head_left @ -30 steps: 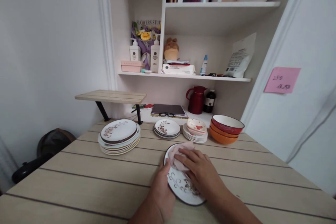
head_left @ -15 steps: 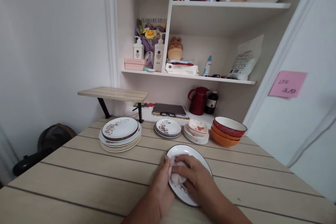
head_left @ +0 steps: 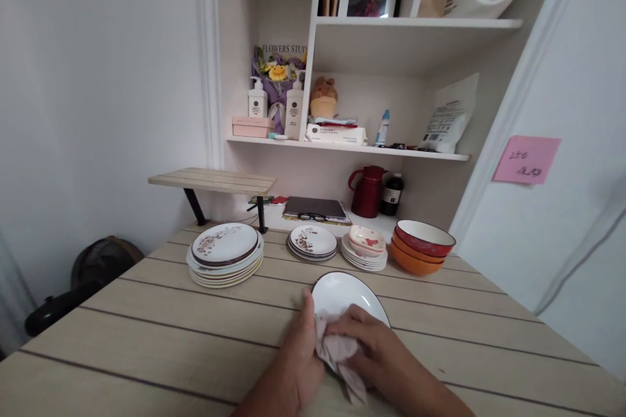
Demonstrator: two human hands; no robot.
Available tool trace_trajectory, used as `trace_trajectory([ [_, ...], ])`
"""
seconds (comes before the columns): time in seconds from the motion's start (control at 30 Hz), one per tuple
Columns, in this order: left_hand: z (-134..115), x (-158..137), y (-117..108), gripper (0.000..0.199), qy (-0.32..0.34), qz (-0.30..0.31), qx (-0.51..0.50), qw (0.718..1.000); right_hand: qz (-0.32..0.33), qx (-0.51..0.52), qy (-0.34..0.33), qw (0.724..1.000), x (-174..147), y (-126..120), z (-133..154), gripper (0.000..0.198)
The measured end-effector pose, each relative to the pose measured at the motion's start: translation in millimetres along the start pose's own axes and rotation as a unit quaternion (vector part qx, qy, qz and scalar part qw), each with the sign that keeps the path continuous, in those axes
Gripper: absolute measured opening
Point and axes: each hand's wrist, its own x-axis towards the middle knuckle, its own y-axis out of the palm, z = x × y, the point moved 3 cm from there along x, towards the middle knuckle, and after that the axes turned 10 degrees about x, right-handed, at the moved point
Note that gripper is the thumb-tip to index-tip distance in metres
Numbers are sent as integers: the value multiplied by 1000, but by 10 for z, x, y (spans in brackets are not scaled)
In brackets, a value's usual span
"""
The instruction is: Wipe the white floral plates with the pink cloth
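A white plate with a dark rim is tilted in front of me over the table. Along its left edge, my left hand grips it, thumb up at the rim and the other fingers hidden beneath. My right hand is closed on a crumpled pale cloth, pressed against the lower part of the plate. One end of the cloth hangs down past the near edge. The cloth and right hand cover the plate's lower half.
Behind the plate stand a large plate stack, a small plate stack, saucers with small dishes and stacked red and orange bowls. A low wooden riser is at back left; a laptop and red jug sit behind.
My right hand has moved the cloth down toward the plate's near edge, uncovering the upper face. The cloth now hangs looser. My left hand keeps its grip on the plate.
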Motion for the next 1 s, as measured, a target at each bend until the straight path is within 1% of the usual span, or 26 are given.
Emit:
trace_trajectory([
  [0.1,10,26,-23,68,-3,16,6,1000,-82,-66,2,994,168,49,-76,43],
  [0.17,12,45,-49,66,10,12,6,1000,-110,-132,5,985,264,37,-127,44],
  [0.3,4,60,-90,55,28,-16,11,999,-131,-228,4,965,369,-70,-171,41],
  [0.4,-15,40,-92,57,38,-63,6,997,-134,-252,19,958,355,-160,-228,40],
  [0.47,-23,24,-76,59,41,-87,-3,995,-133,-255,33,957,301,-215,-291,39],
  [0.53,-27,13,-57,60,42,-98,-13,994,-122,-249,57,959,222,-271,-360,40],
  [0.63,-30,10,-45,59,30,-88,-17,996,-67,-219,85,970,87,-336,-401,39],
  [0.7,-35,18,-54,58,13,-68,-13,997,-17,-187,68,980,9,-340,-347,37],
  [0.77,-41,30,-70,61,-12,-37,-4,999,25,-145,33,989,-40,-298,-245,35],
  [0.83,-51,37,-79,66,-35,-3,5,999,45,-98,7,994,-41,-213,-142,35],
  [0.87,-56,37,-79,67,-44,10,8,999,44,-78,-1,996,-21,-163,-101,36],
  [0.93,-61,29,-63,69,-55,25,11,998,19,-59,-10,998,52,-70,-55,38],
  [1.0,-62,17,-37,68,-54,18,15,998,-29,-85,-16,996,146,-18,-64,39],
])
